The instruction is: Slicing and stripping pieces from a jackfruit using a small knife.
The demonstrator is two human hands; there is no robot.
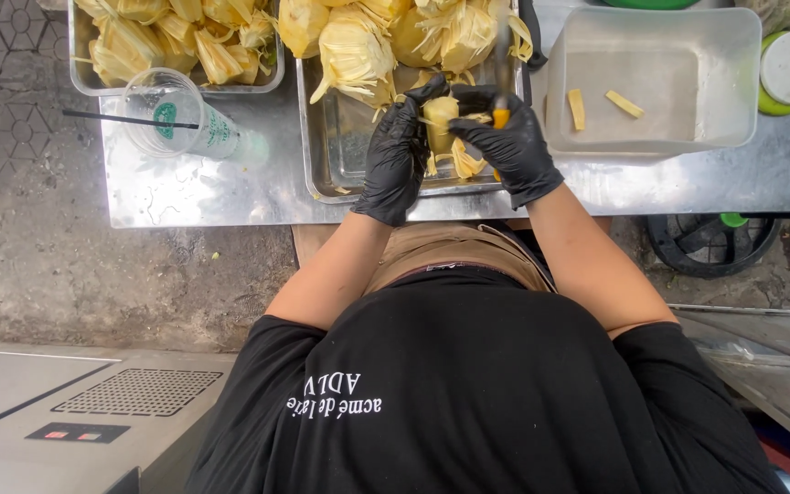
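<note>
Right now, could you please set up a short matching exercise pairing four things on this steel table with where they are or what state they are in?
Things:
1. Left hand
2. Right hand
3. Clear plastic tub
4. Plastic cup with straw

Places or states:
A. Holds two yellow strips on its bottom
B. Grips an orange-handled knife
C. Stands on the table left of the middle metal tray
D. Holds a yellow fruit piece over the tray

Pairs: 1-D, 2-B, 3-A, 4-C
</note>
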